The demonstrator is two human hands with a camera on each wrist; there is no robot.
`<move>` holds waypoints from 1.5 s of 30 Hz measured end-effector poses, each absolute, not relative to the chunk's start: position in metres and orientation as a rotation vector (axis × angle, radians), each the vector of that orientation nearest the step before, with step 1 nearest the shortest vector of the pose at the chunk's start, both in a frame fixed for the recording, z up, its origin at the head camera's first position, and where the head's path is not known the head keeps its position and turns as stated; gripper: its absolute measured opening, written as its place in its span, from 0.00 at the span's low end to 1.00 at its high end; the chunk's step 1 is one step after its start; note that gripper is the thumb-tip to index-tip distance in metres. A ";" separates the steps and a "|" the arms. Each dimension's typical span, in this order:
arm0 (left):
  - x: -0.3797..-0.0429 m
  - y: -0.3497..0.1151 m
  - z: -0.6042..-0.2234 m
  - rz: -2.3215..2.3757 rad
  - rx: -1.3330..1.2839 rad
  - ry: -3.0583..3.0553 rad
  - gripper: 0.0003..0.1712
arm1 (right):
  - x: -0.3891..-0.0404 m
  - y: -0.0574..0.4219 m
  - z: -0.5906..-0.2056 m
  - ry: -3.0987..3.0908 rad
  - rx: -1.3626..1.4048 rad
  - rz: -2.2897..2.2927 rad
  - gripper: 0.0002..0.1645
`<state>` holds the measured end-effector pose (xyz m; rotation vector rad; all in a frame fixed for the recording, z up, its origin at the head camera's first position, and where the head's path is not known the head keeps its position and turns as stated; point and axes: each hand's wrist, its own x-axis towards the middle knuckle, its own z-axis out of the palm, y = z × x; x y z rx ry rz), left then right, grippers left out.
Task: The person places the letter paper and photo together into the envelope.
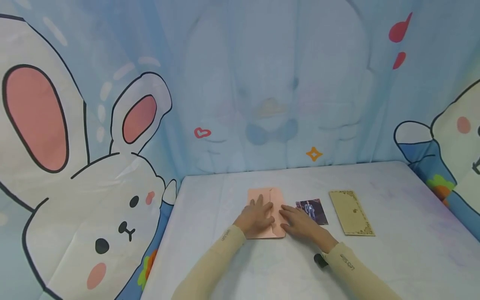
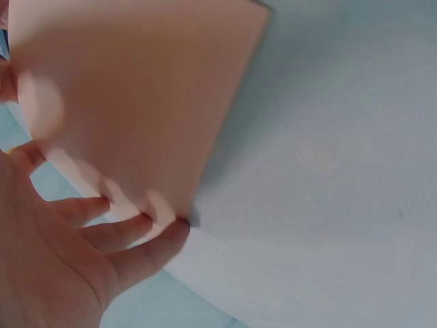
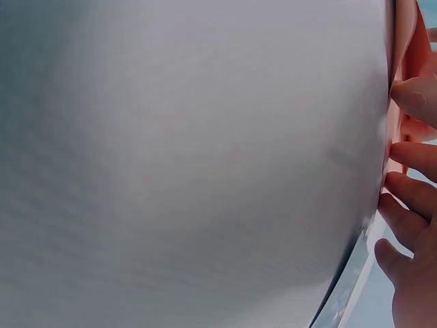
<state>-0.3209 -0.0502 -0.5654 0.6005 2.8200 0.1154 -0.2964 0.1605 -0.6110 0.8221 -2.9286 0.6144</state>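
Observation:
A pink folded paper [image 1: 277, 233] lies flat on the table, with a crease running down its right part. My left hand [image 1: 256, 216] rests on it with fingers spread; in the left wrist view, the fingertips touch the paper's surface and edge. At the paper's right edge, my right hand [image 1: 300, 223] touches with straight fingertips. A slightly raised pink fold [image 3: 404, 34] shows beside those fingers in the right wrist view. Just behind the right hand lies a photo [image 1: 318, 211] of people, its lower left part covered by that hand.
Right of the photo lies a beige card [image 1: 350, 212] with ornamented corners. A small black object [image 1: 320, 261] shows under the right wrist. The white-covered table [image 1: 210, 208] ends at a blue cartoon curtain [image 1: 225, 83] behind.

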 end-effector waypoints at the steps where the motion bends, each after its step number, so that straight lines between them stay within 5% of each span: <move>1: -0.322 -0.051 -0.564 0.087 0.620 2.821 0.36 | -0.297 0.160 -0.610 -2.930 0.820 0.616 0.32; 19: -0.341 -0.082 -0.556 0.071 0.905 2.697 0.57 | -0.297 0.160 -0.604 -2.891 0.840 0.598 0.31; 45: -0.341 -0.081 -0.564 0.042 0.949 2.711 0.60 | -0.294 0.162 -0.608 -2.903 0.823 0.661 0.31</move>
